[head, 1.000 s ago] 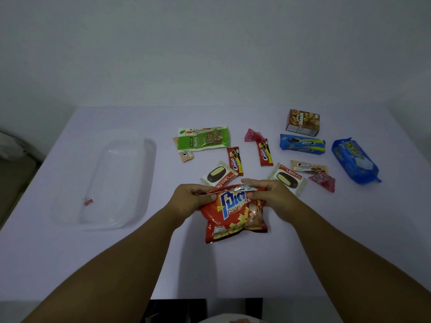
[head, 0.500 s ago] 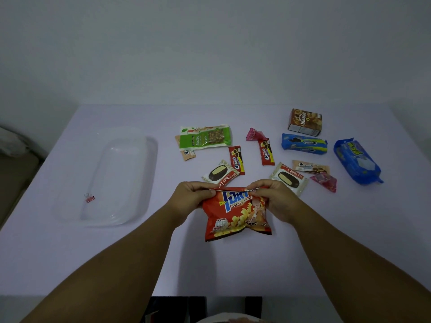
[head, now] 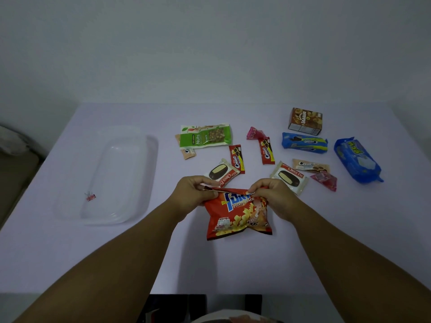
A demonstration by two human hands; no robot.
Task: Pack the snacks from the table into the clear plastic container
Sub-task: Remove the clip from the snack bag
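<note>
From the head view: red potato-snack bag (head: 238,213) held low over the tabletop (head: 233,264), near edge, right between the forearms. Left hand (head: 194,194) and right hand (head: 270,197) each pinched on a top corner of that bag, thumbs over the folded seal, a narrow grip holding the crimped strip and nothing else. Gripped by the corners probably to keep the puffy body hanging free and uncrushed, and to steady it for a swing leftward. Clear plastic container (head: 149,164) parked on the left side, well apart from the bag, open side up, with only a small red binder clip (head: 90,197) inside. Remaining snacks spread to the right of centre, within easy reach: green nuts pouch (head: 206,136), two choco pies (head: 221,172) (head: 289,178), brown box (head: 305,121), blue biscuit roll (head: 304,143), blue pack (head: 356,159) farthest right. Judged early in the packing, no snack yet inside.
</note>
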